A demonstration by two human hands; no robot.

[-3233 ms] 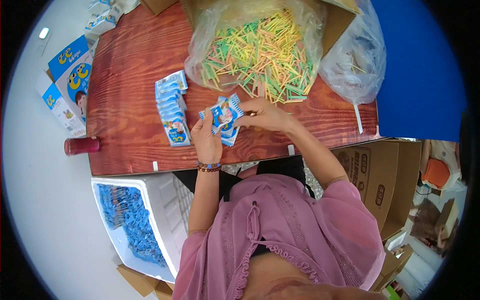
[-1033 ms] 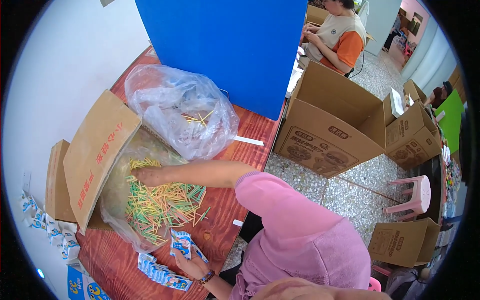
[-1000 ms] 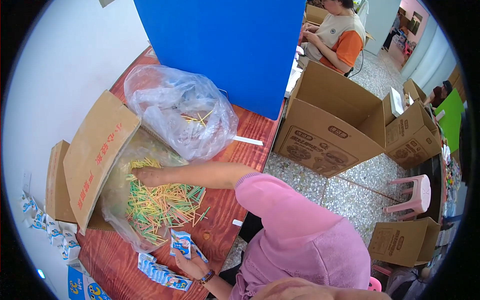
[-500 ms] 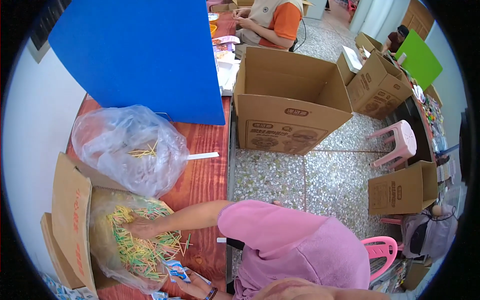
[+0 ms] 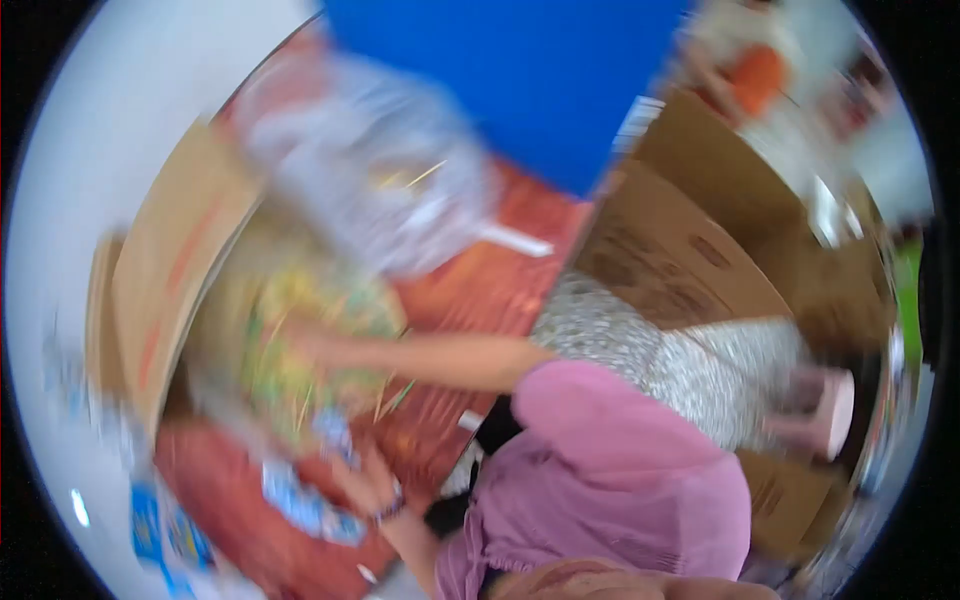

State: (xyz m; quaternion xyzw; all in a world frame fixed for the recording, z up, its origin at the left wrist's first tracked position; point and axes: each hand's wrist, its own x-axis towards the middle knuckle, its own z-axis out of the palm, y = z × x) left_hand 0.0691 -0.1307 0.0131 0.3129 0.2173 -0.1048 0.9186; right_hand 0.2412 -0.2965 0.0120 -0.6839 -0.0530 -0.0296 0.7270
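My right hand (image 5: 310, 347) reaches into an open cardboard box (image 5: 190, 265) lined with clear plastic. It rests on a heap of thin yellow, green and pink sticks (image 5: 275, 385), its fingers smeared by motion. Nearer the lower edge, my left hand (image 5: 365, 482), with a bracelet at the wrist, pinches a small blue-and-white packet (image 5: 333, 430) beside the heap. More blue-and-white packets (image 5: 310, 508) lie on the red wooden table (image 5: 225, 480) beside that hand.
Beyond the box sits a clear plastic bag (image 5: 350, 150) with a few yellow sticks, near a white strip (image 5: 515, 240). A blue board (image 5: 520, 80) stands behind it. To the right are a large open carton (image 5: 690, 245), a pink stool (image 5: 815, 410) and a blurred person in orange (image 5: 757, 80).
The whole view has swung and blurred, bringing more of the near table and its packets into sight. My right hand stays in the sticks; my left still holds the packet.
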